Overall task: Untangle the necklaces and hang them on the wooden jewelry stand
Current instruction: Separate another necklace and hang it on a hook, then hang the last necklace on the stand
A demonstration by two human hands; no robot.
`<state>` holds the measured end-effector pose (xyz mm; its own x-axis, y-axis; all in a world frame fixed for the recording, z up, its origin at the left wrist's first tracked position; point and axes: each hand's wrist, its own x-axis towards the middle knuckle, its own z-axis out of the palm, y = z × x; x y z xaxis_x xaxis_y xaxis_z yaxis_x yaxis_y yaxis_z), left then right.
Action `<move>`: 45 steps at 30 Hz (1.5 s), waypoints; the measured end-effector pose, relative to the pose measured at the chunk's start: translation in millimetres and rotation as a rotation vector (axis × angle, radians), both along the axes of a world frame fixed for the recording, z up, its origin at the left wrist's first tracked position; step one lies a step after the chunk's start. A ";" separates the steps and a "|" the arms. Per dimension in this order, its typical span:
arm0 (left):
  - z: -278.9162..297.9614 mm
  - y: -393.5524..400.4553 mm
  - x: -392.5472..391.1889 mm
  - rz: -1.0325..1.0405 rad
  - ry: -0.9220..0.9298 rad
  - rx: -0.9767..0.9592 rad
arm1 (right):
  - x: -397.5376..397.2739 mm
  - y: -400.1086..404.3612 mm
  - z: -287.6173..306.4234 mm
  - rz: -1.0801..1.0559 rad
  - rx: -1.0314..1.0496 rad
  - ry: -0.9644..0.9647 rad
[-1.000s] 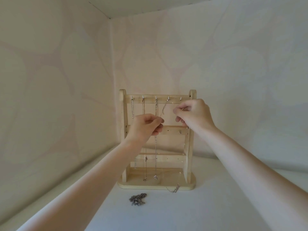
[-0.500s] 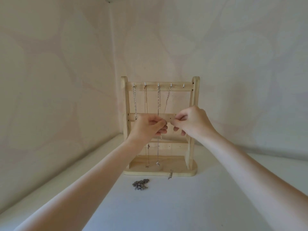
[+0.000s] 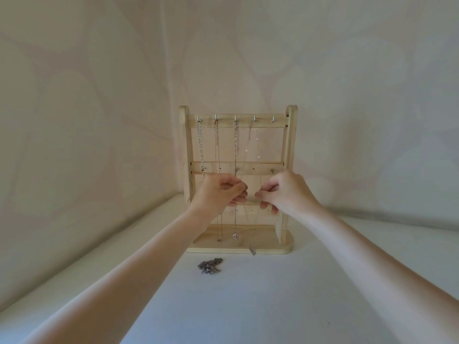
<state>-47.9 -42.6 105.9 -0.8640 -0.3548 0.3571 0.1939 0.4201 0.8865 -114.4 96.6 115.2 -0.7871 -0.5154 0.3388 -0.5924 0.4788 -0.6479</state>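
**Four chains hung, one heap still waiting**

Four necklaces hang from the top-rail hooks of the wooden jewelry stand (image 3: pixel 238 180), which stands on the white bench (image 3: pixel 248 306) against the wall. At about 9 o'clock on the stand is the heavy link chain (image 3: pixel 200 145); next come a thin chain (image 3: pixel 217 155) and the heart-pendant chain (image 3: pixel 235 194), both reaching down to the base. The fourth, a very fine chain (image 3: pixel 248 155), hangs from its hook at roughly 1 o'clock and its pendant (image 3: pixel 252 251) drops over the front edge of the base.

The left hand (image 3: pixel 218 192) and right hand (image 3: pixel 285 194) meet low in front of the stand — fingers curled, apparently pinching the fine chain's two strands apart, probably so that it hangs free of its neighbour. The grip itself is too small to be sure of.

At 6 o'clock, just before the base, a tangled heap of chain (image 3: pixel 209 265) lies on the bench, not yet sorted.

Compared with half a second ago, both hands sit lower — below the middle rail instead of level with it — and further apart.
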 end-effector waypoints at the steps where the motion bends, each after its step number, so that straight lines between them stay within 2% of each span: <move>1: 0.3 -0.1 0.0 0.002 0.003 0.002 | -0.4 -0.3 -0.7 0.003 0.005 -0.008; 14: -5.1 -7.6 3.2 0.063 0.031 -0.051 | -6.4 0.9 -10.8 -0.018 -0.010 -0.037; 16: -7.8 -11.7 8.0 0.106 0.043 -0.095 | -4.1 1.6 -15.0 -0.081 -0.018 0.023; 18: -12.3 -16.7 15.7 0.111 0.020 -0.130 | 0.5 1.7 -20.8 -0.198 0.024 0.166; 20: -20.2 -21.0 24.9 0.094 -0.101 -0.280 | 9.7 0.3 -25.7 -0.196 -0.017 0.221; 22: -34.4 -25.6 35.0 0.119 -0.277 -0.546 | 24.0 -3.1 -32.3 -0.030 -0.088 0.114; 24: -53.1 -28.5 44.1 0.154 -0.404 -0.745 | 38.9 -7.9 -42.8 0.147 0.003 0.039; 26: -70.0 -29.1 49.2 0.189 -0.505 -0.825 | 49.0 -12.9 -58.7 0.240 0.165 0.027; 29: -84.8 -28.5 52.3 0.204 -0.476 -0.759 | 52.7 -13.7 -82.2 0.249 0.216 -0.010; 35: -88.5 -3.5 52.3 -0.098 -0.348 -0.478 | 45.9 5.2 -100.2 0.204 0.203 0.030; 40: -99.0 11.5 43.1 -0.077 -0.195 -0.433 | 42.5 11.9 -112.3 0.132 0.092 0.102; 42: -100.5 9.4 41.3 -0.105 -0.178 -0.370 | 38.4 13.8 -112.9 0.115 -0.044 0.004; 45: -101.9 6.6 40.7 -0.106 -0.160 -0.264 | 32.7 20.4 -106.3 0.124 -0.219 -0.326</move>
<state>-7.3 -36.0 4.0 -0.9438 -0.1725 0.2820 0.1165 0.6246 0.7722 -81.7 117.0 8.9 -0.8076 -0.5568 0.1945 -0.3843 0.2465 -0.8897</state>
